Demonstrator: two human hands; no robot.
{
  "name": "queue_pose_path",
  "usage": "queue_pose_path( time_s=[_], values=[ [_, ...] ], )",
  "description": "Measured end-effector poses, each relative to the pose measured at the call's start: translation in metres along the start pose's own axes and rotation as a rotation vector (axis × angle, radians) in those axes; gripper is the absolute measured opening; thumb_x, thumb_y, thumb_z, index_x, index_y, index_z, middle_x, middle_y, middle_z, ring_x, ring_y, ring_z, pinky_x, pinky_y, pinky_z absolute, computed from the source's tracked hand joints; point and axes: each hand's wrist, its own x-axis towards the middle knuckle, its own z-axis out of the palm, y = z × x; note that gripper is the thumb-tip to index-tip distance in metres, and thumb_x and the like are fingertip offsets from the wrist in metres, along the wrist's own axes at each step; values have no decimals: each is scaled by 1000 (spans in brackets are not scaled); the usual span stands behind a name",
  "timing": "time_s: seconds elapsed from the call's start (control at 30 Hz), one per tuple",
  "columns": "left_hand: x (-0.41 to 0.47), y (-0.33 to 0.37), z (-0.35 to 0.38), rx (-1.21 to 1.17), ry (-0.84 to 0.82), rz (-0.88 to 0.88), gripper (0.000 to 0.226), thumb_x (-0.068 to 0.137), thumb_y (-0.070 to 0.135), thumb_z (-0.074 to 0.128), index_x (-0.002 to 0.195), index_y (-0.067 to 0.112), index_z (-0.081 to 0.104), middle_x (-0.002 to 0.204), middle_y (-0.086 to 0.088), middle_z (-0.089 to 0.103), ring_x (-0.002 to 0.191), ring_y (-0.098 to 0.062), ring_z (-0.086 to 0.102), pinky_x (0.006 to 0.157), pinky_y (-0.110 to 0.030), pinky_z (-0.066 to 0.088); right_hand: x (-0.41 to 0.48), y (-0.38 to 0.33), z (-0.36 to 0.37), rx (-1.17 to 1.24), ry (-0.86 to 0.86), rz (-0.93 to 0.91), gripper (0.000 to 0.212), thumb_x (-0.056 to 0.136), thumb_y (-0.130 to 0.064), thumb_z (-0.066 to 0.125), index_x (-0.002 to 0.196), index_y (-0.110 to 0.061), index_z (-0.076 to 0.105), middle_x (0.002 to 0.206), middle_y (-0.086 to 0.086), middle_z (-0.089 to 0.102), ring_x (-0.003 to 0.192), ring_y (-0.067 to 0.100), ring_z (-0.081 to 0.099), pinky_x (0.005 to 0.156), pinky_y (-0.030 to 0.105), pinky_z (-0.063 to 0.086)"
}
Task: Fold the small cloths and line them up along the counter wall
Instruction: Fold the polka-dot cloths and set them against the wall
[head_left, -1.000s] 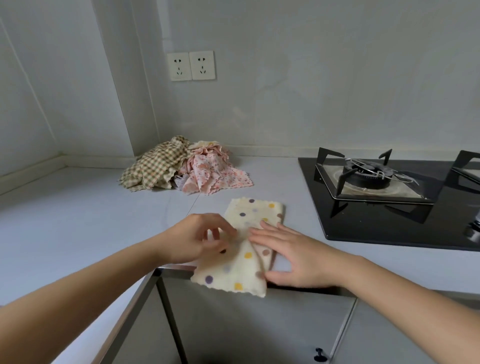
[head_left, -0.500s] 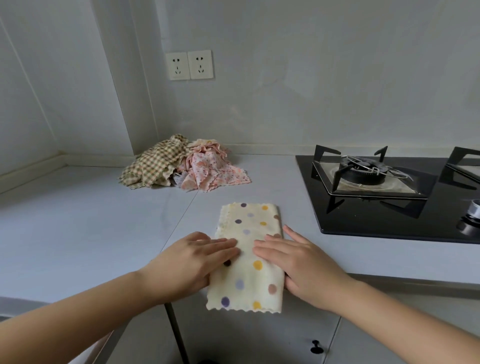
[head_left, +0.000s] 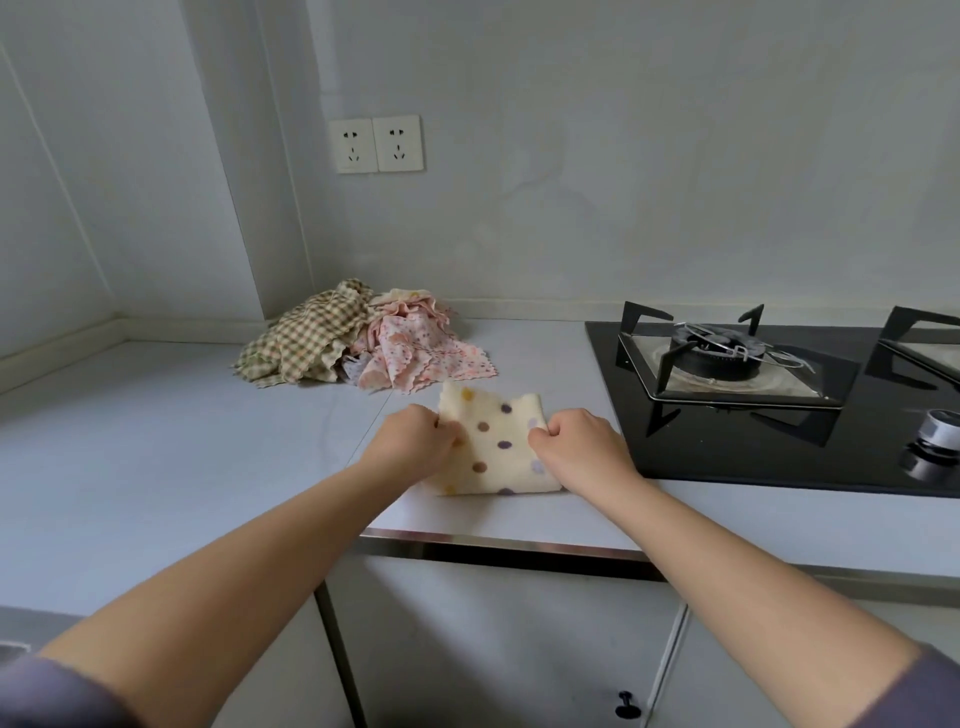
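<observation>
A cream polka-dot cloth (head_left: 493, 452), folded into a small rectangle, lies on the grey surface (head_left: 156, 441) near its front edge, just left of the black gas hob (head_left: 727, 447). It sits directly between the two hands. The left hand (head_left: 410, 441) is at the cloth's left side, fingers curled in and pinching that edge. The right hand (head_left: 576, 447) mirrors it at the right side, fingers curled and pinching the right edge. Each hand hides the edge it holds, so only the dotted middle of the cloth shows in the gap between them. The cloth's near edge rests flat on the surface. Its far edge sags slightly in the middle between two higher corners, and whether that part is lifted clear of the surface cannot be told.

Further back, by the rear edge of the surface where it meets the wall (head_left: 623, 182), lies a loose heap of unfolded cloths: a green-and-beige checked cloth (head_left: 306, 338) on the left, touching a pink floral cloth (head_left: 421, 351) on the right. The heap is apart from the polka-dot cloth, though the pink floral cloth's near corner comes close to its far edge. Two white sockets (head_left: 376, 144) are set in the wall above the heap.
</observation>
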Motion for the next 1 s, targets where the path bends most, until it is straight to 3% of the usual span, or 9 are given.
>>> queue_pose_path(
  time_s=[0.13,0.27,0.4,0.5,0.63,0.77,0.83,0.9,1.0],
  values=[
    [0,7,7,266,38,-41,22,98,25,37,94,10,54,86,-4,52,79,-24,51,63,-30,37,0,-4,6,-172,68,-12,16,93,-26,46,93,-13,55,92,4,64,90,31,58,62,29,35],
    [-13,11,17,564,171,60,18,96,16,39,112,11,45,100,-6,62,85,-27,58,56,-29,33,-2,-7,10,-311,80,-27,26,92,-20,48,116,-12,44,111,9,60,99,33,58,68,30,34],
    [-12,-3,14,648,407,557,21,93,23,46,111,13,47,98,-3,60,83,-26,62,59,-28,32,1,2,3,-454,117,-272,46,90,-13,53,133,-20,39,138,3,40,122,25,46,88,34,33],
    [-13,-14,11,514,218,934,44,89,52,35,93,19,64,86,2,63,72,-22,61,66,-32,42,3,21,-7,-537,-76,-562,51,92,-7,50,140,-24,42,153,-9,29,145,11,16,115,38,8],
    [-4,-23,8,664,206,1093,44,86,55,40,96,21,65,75,5,65,59,-21,61,57,-28,47,13,35,-24,-566,-280,-622,75,85,11,35,147,-30,30,155,-16,26,147,6,3,118,44,-9],
    [17,-11,2,609,277,1036,23,84,32,38,80,17,56,51,3,52,36,-23,39,41,-23,28,40,33,-29,-399,-312,-681,55,84,-14,54,136,-29,44,146,-16,41,144,3,16,120,41,-2],
    [28,-1,-7,413,203,901,26,82,36,34,85,19,54,56,3,57,43,-20,45,42,-28,33,55,31,-26,-218,-296,-668,23,84,-22,61,106,-24,56,121,-8,61,125,2,45,118,38,16],
    [42,9,-16,133,28,752,24,82,37,35,87,22,52,67,5,63,59,-12,59,54,-34,45,74,28,-28,53,-240,-576,8,85,-21,64,86,-14,60,88,0,66,89,13,58,98,39,41],
    [64,35,-30,-228,-165,650,33,81,49,42,97,23,56,82,5,63,74,-4,62,63,-23,50,105,20,-44,312,-219,-461,13,85,-22,67,76,-15,60,73,13,60,64,18,50,63,34,41]
  ],
)
